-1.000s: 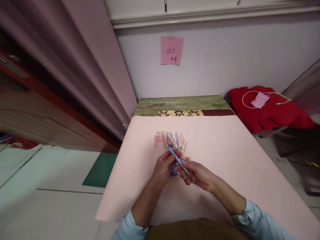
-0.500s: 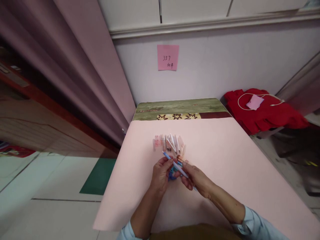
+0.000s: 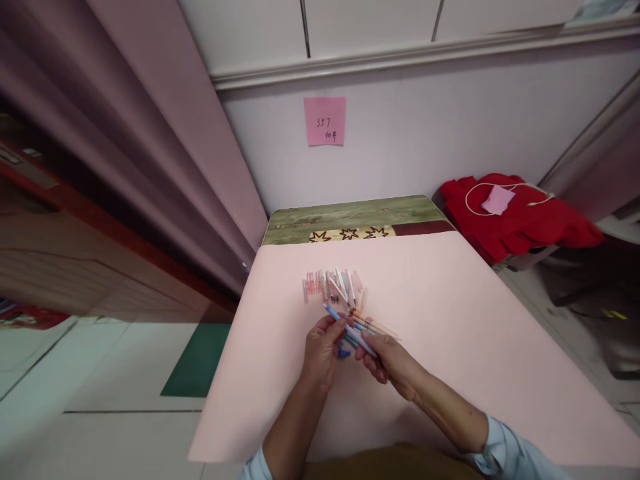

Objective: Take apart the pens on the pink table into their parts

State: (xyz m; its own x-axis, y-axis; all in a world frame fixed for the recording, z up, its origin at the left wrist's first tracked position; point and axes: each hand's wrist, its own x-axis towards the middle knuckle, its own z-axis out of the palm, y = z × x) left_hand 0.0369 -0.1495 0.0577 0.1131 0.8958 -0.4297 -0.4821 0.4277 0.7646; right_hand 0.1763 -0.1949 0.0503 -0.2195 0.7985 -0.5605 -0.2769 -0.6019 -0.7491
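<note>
A light blue pen (image 3: 331, 311) is held slantwise between both hands, its upper end pointing up and left. My left hand (image 3: 320, 348) pinches it near the middle. My right hand (image 3: 390, 359) is closed round its lower part. Just beyond my right hand, several peach and light blue pens (image 3: 375, 326) lie on the pink sheet. Farther off is a row of clear, pink and white pens (image 3: 314, 283), a few of them crossing each other. Something dark blue (image 3: 344, 352) shows beneath the held pen, mostly hidden by my fingers.
The pink sheet (image 3: 425, 287) covers most of a table with a green patterned far edge (image 3: 350, 212). A wall with a pink note (image 3: 325, 121) stands behind. Red cloth (image 3: 520, 220) with a white cable lies at the right; a curtain (image 3: 200, 133) hangs at the left.
My right hand has shifted slightly along the held pen, uncovering more of the peach pens beyond it. My left hand keeps its pinch. The whole view has moved a little.
</note>
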